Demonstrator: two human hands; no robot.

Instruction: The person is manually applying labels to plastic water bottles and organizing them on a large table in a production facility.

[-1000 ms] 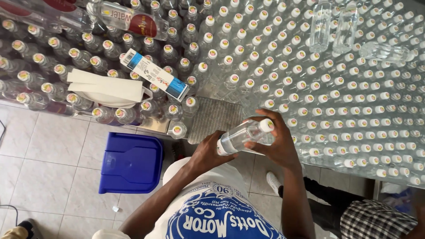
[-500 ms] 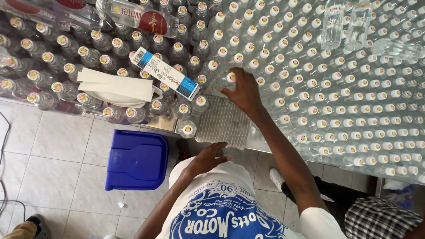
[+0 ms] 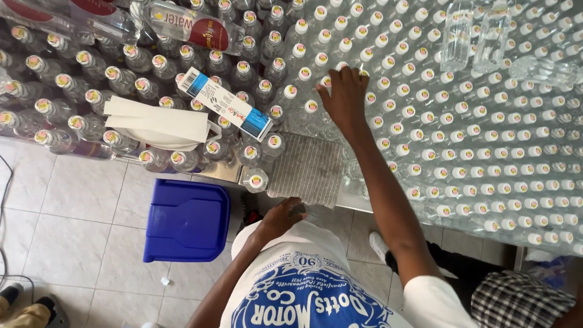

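Most of the bench [image 3: 231,173] is already packed with capped bottles, and right now the right hand [image 3: 346,100] has its grip spread loosely over a white-capped bottle [image 3: 328,81] under its fingertips, while the left hand [image 3: 285,215] curls near the grey cloth [image 3: 306,167], holding something I can't make out.

Grey mat [image 3: 306,167] bare at table edge; capped bottles [image 3: 461,133] packed tight all around.

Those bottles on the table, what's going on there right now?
A person in a white printed shirt stands at a table packed with capped clear bottles. The right hand reaches out over the bottle tops, fingers on the caps. The left hand sits low at the table edge beside a grey ribbed cloth.
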